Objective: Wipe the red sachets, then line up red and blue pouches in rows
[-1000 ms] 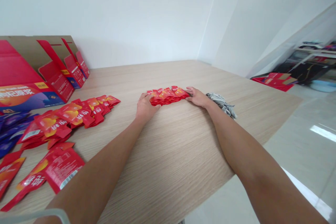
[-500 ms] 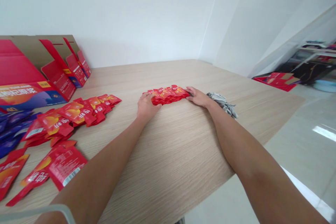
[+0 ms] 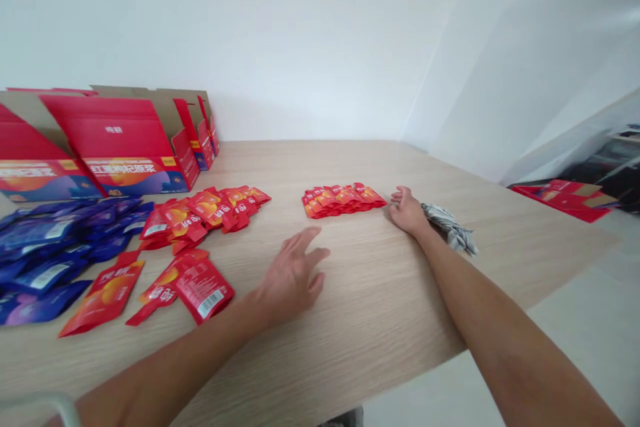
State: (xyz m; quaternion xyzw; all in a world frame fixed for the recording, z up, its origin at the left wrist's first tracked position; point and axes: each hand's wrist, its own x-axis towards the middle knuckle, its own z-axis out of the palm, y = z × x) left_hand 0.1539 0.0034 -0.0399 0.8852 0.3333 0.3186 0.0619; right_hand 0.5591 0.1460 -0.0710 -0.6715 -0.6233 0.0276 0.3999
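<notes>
- While both hands are off it, the row (image 3: 343, 200) of red pouches lies just left of the right hand (image 3: 407, 211) and beyond the left hand (image 3: 290, 277), overlapped in a fairly even line; that much looks done.
- Left hand: open, fingers spread, nothing in it; whether it touches the counter (image 3: 380, 293) I cannot tell.
- Right hand: fingers half curled, no pouch showing; its palm is hidden, so I cannot tell if it has hold of anything.
- Left of the left hand, a few loose pouches (image 3: 203, 287) lie near its wrist, with a red heap (image 3: 200, 217) farther out; these look unsorted as yet.
- Beyond them, the blue pouches (image 3: 50, 233) are piled loosely, with no row made of them.
- Far beyond the left hand, the boxes (image 3: 125, 140) stand with lids up; their insides are hidden, so how full they are cannot be told.
- Just right of the right hand sits a grey bundle (image 3: 450, 227).
</notes>
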